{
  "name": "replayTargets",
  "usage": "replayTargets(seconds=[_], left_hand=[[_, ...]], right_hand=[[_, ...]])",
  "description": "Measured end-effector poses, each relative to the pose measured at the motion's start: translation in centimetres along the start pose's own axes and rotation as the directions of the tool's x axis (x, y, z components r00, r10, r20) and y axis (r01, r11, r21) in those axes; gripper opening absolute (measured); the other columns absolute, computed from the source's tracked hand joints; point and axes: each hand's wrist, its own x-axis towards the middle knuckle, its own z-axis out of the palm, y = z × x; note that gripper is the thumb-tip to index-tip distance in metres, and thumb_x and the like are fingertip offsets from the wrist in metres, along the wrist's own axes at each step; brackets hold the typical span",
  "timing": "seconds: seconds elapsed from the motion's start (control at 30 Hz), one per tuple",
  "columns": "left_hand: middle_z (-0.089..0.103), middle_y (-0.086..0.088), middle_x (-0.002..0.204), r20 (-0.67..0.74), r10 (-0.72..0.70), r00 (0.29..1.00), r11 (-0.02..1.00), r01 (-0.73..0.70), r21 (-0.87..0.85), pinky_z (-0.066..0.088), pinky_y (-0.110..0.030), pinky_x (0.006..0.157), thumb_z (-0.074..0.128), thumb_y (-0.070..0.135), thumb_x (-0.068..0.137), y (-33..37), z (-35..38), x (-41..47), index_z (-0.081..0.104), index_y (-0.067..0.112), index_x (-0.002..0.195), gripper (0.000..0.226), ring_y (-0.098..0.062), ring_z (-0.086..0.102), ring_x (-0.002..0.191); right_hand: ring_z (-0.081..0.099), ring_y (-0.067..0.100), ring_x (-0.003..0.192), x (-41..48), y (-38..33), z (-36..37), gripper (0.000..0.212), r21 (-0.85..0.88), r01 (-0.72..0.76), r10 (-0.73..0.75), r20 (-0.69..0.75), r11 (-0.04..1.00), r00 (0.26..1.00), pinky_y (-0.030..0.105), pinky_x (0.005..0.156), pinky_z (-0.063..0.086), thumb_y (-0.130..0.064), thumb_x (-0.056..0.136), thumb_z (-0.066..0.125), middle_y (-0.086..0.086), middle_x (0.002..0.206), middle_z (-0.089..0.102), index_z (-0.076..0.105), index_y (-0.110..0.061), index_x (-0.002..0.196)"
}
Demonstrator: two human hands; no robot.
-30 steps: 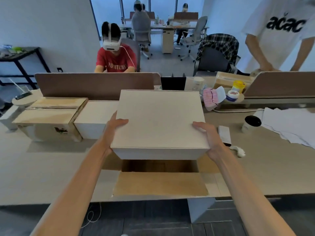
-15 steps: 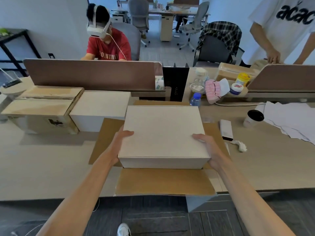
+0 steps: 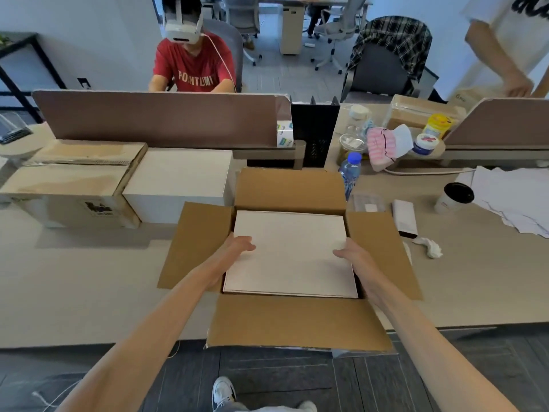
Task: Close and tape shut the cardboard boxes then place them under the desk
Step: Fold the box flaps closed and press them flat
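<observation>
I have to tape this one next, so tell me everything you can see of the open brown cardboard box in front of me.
The cardboard box is plain brown card, upright at the near edge of the desk, its four top flaps spread outward, the near one overhanging the edge. A white box lies inside, nearly filling the opening. The left hand and right hand grip that white box at its sides, forearms crossing the flaps. No tape shows.

A pale beige desk [image 3: 74,292] spans the view, backed by brown divider panels [image 3: 160,117]. Behind stand a white wall [image 3: 89,40], a black-framed shelf [image 3: 17,63] and a plaid-draped office chair [image 3: 383,72]. A dark floor [image 3: 282,379] lies below.
</observation>
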Motion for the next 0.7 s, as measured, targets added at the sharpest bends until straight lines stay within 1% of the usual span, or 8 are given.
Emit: replayTargets(seconds=[0.07, 0.17, 0.27, 0.33, 0.43, 0.5, 0.57, 0.7], left_hand=[[0.03, 0.011, 0.14, -0.033, -0.012, 0.999, 0.999, 0.014, 0.052, 0.024, -0.028, 0.103, 0.056, 0.044, 0.088, -0.1, -0.1, 0.7, 0.042, 0.024, 0.143, 0.06, -0.012, 0.028, 0.134], [0.044, 0.003, 0.143, -0.158, 0.021, 0.987, 0.997, -0.008, 0.079, 0.029, -0.025, 0.098, 0.048, 0.026, 0.098, -0.6, -0.4, 1.4, 0.05, 0.024, 0.136, 0.038, -0.014, 0.038, 0.132], [0.056, 0.006, 0.13, -0.371, 0.107, 0.922, 0.99, -0.063, 0.129, 0.037, -0.019, 0.086, 0.044, 0.023, 0.099, -0.9, -0.7, 0.9, 0.06, 0.027, 0.126, 0.032, -0.01, 0.049, 0.114], [0.06, 0.01, 0.119, -0.464, 0.146, 0.874, 0.98, -0.064, 0.187, 0.038, -0.023, 0.085, 0.042, 0.023, 0.099, -1.0, -1.3, 0.2, 0.062, 0.028, 0.121, 0.031, -0.009, 0.051, 0.106], [0.06, 0.003, 0.121, -0.553, 0.18, 0.814, 0.955, -0.009, 0.297, 0.043, -0.032, 0.092, 0.042, 0.019, 0.096, -1.5, -3.0, -0.4, 0.061, 0.027, 0.124, 0.034, -0.017, 0.053, 0.111], [0.059, -0.005, 0.126, -0.611, 0.186, 0.769, 0.939, 0.043, 0.34, 0.041, -0.035, 0.092, 0.043, 0.018, 0.096, -1.7, -4.7, -0.4, 0.059, 0.023, 0.127, 0.035, -0.025, 0.053, 0.115], [0.056, -0.008, 0.131, -0.602, 0.119, 0.79, 0.923, 0.135, 0.359, 0.041, -0.038, 0.094, 0.043, 0.024, 0.096, -2.0, -6.6, -0.1, 0.053, 0.019, 0.132, 0.038, -0.029, 0.051, 0.118], [0.049, -0.01, 0.137, -0.536, 0.023, 0.844, 0.865, 0.252, 0.435, 0.042, -0.043, 0.099, 0.043, 0.039, 0.095, -1.2, -8.5, 0.0, 0.041, 0.019, 0.139, 0.048, -0.032, 0.049, 0.12]], right_hand=[[0.048, 0.016, 0.131, 0.2, -0.2, 0.1, 0.063, -0.085, 0.018, -0.018, -0.007, 0.996, 1.0, 0.041, 0.112, 0.036, -0.04, 0.084, 0.066, -0.008, 0.14, 0.054, 0.047, -0.025, 0.142], [0.039, 0.017, 0.138, 0.1, -0.4, -0.3, 0.06, -0.136, 0.019, -0.03, -0.08, 0.991, 0.996, 0.033, 0.112, 0.032, -0.029, 0.093, 0.063, -0.005, 0.148, 0.043, 0.041, -0.019, 0.148], [0.047, 0.015, 0.131, 0.3, -0.2, -1.3, 0.043, -0.169, 0.05, -0.08, -0.176, 0.984, 0.981, 0.028, 0.105, 0.037, -0.02, 0.096, 0.06, -0.003, 0.14, 0.053, 0.054, -0.017, 0.138], [0.05, 0.012, 0.125, 0.4, 0.0, -2.0, 0.031, -0.219, 0.061, -0.118, -0.258, 0.974, 0.959, 0.026, 0.1, 0.038, -0.017, 0.096, 0.058, -0.004, 0.133, 0.058, 0.061, -0.016, 0.127], [0.046, 0.021, 0.131, 0.2, 0.4, -3.3, 0.038, -0.333, -0.02, -0.119, -0.392, 0.943, 0.912, 0.037, 0.108, 0.037, -0.027, 0.094, 0.053, -0.002, 0.134, 0.056, 0.058, -0.019, 0.131], [0.05, 0.031, 0.123, 0.5, 0.8, -4.2, 0.038, -0.418, -0.104, -0.111, -0.458, 0.902, 0.882, 0.051, 0.104, 0.041, -0.043, 0.081, 0.045, 0.004, 0.12, 0.061, 0.061, -0.025, 0.11], [0.054, 0.033, 0.113, 1.2, 1.3, -5.2, 0.042, -0.435, -0.138, -0.097, -0.476, 0.89, 0.874, 0.054, 0.096, 0.045, -0.05, 0.073, 0.042, 0.005, 0.11, 0.062, 0.057, -0.025, 0.103], [0.049, 0.037, 0.123, 0.5, -0.2, -5.7, 0.062, -0.483, -0.186, -0.144, -0.567, 0.855, 0.811, 0.056, 0.1, 0.042, -0.056, 0.082, 0.047, 0.011, 0.127, 0.058, 0.044, -0.02, 0.133]])
